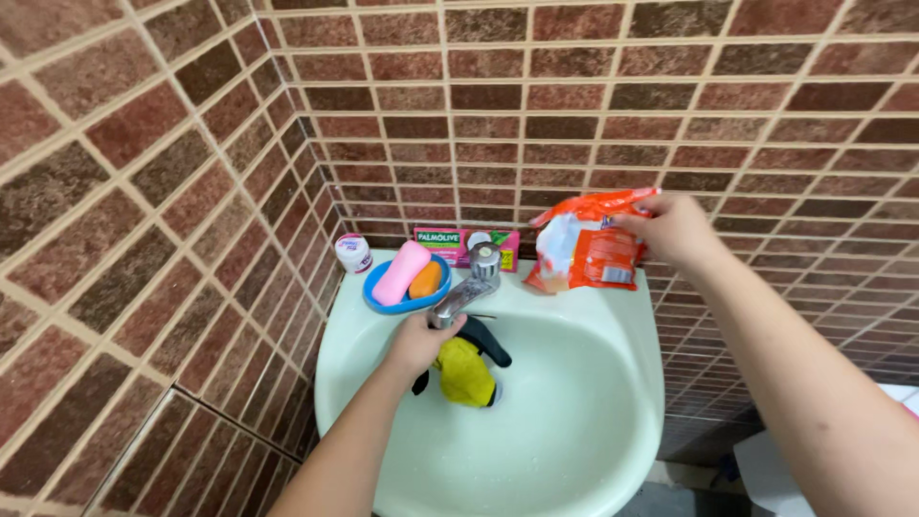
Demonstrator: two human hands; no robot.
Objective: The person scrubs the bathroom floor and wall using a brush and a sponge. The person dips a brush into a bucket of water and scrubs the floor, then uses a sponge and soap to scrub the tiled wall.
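Over the sink (613, 402) — left hand (416, 343) holds cloth (464, 371) (yellow)

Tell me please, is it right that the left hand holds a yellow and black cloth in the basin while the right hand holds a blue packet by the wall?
Not quite: the head view shows the packet in the right hand is orange and white, not blue. The left hand does hold the yellow and black cloth in the basin.

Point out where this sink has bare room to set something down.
The basin's front and right slope, below the yellow cloth in the left hand, is bare. The rim's right edge below the orange packet in the right hand is free. The back ledge is crowded: small jar, blue soap dish, tap, pink box.
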